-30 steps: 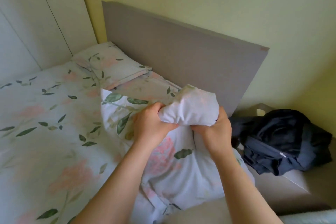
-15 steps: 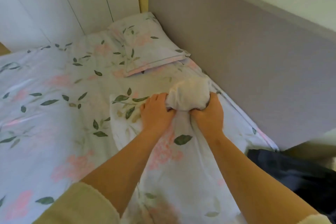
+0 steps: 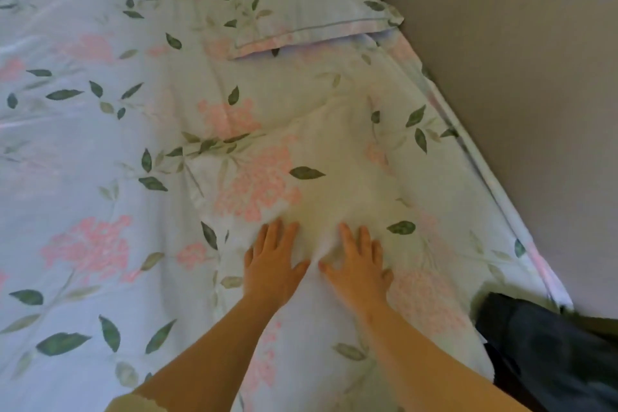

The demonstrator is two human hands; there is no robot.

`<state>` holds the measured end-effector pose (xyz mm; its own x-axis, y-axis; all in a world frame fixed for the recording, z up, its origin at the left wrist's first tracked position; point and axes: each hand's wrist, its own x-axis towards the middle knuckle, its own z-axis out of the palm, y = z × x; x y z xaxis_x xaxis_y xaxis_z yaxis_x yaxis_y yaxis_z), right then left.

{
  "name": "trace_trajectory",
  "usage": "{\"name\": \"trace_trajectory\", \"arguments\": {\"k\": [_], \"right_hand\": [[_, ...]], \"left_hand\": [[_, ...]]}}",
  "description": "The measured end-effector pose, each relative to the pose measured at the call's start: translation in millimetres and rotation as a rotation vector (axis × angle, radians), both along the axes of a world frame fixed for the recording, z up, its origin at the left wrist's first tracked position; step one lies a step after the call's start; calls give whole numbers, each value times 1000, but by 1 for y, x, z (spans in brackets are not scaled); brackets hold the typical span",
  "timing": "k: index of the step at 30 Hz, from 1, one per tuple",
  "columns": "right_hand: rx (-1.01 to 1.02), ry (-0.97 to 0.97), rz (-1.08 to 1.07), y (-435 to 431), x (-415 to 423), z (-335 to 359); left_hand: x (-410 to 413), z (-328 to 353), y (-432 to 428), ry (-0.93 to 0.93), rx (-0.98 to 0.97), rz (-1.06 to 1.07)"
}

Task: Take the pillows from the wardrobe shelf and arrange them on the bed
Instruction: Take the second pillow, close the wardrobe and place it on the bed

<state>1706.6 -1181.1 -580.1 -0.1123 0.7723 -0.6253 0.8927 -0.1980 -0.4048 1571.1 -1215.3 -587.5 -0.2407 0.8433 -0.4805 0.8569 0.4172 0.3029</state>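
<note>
A floral pillow [image 3: 334, 177], pale blue with pink blossoms and green leaves, lies flat on the bed [image 3: 83, 144] close to the grey headboard [image 3: 518, 60]. My left hand [image 3: 272, 264] and my right hand [image 3: 357, 266] press side by side on its near half, palms down and fingers straight. A second pillow [image 3: 294, 3] in the same print lies further along the headboard, at the top of the view. The bed cover has the same pattern, so the near pillow's edges are hard to make out.
A dark garment [image 3: 551, 351] is bunched at the lower right, beside the bed's corner. The headboard runs diagonally down the right side. The floral cover stretches out to the left.
Both hands gripped a bunched end of the pillow half a second ago. They have let go and now lie flat on it, and the pillow has spread out on the bed.
</note>
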Motion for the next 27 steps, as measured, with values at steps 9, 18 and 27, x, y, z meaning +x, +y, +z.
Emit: {"name": "trace_trajectory", "arguments": {"k": [9,18,27], "right_hand": [[132,-147,27,-9,9,-61],[427,-170,-9,-10,8,-99],[424,55,-4,-2,18,-69]], "left_hand": [[7,-59,-30,-75,51,500],[8,-90,-30,-22,202,478],[-1,-57,-24,-80,291,416]]}}
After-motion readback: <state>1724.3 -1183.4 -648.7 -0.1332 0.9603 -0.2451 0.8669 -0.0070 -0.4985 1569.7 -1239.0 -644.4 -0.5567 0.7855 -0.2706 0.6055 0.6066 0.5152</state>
